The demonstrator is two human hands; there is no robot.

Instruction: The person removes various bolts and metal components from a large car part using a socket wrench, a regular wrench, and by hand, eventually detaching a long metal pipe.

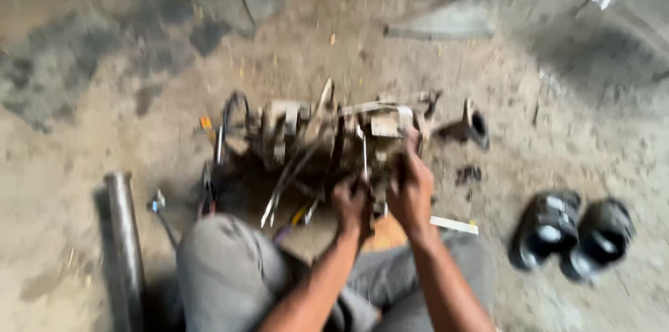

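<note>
A dirty engine-like metal assembly (313, 133) with wires and rods lies on the sandy ground in front of me. My left hand (352, 205) is closed around a thin upright tool or rod (364, 158) at the assembly's near side. My right hand (411, 189) grips the assembly's right near edge, right beside the left hand. The frame is blurred, so the fine parts under my fingers cannot be made out. My knees in grey trousers (230, 269) fill the lower middle.
A metal pipe (124, 248) lies at the lower left. Two black cylindrical parts (575, 234) sit at the right. A small dark funnel-shaped piece (474, 126) lies right of the assembly. Flat stone slabs (439, 22) lie at the far top. A white strip (453, 225) lies near my right arm.
</note>
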